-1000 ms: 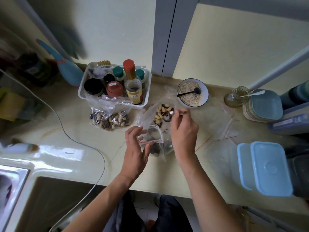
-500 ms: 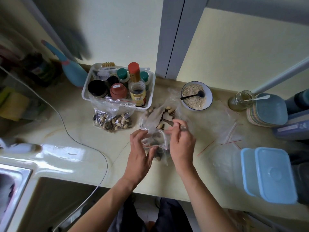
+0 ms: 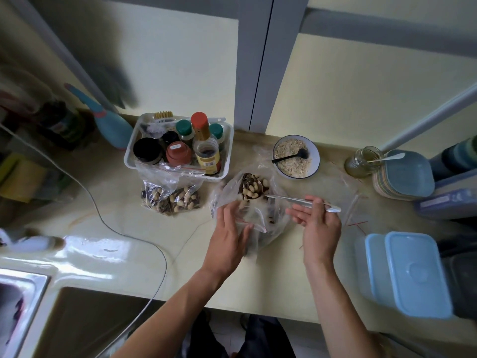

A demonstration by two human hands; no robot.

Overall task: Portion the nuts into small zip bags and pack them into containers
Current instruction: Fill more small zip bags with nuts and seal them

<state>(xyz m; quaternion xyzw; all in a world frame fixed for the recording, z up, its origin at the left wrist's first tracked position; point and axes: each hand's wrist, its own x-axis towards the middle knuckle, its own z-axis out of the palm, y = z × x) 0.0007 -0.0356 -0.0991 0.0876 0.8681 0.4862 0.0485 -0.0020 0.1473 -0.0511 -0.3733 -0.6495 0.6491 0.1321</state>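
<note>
One heaped load of pale and dark nuts [image 3: 254, 189] now sits on the long metal spoon [image 3: 296, 200], lifted since half a second ago by the pinching right hand [image 3: 318, 223]; the left hand [image 3: 229, 228] grips the small clear zip bag [image 3: 255, 219], so another portion is judged imminent. Cream table [image 3: 180, 244]: filled bag [image 3: 170, 198] left, blue-lidded containers [image 3: 410, 275] right, yellow wall behind.

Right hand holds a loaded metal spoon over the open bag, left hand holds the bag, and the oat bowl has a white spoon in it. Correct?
Not quite: the head view shows a black spoon in the oat bowl. The rest holds: right hand holds the loaded metal spoon over the bag; left hand holds the bag.
</note>
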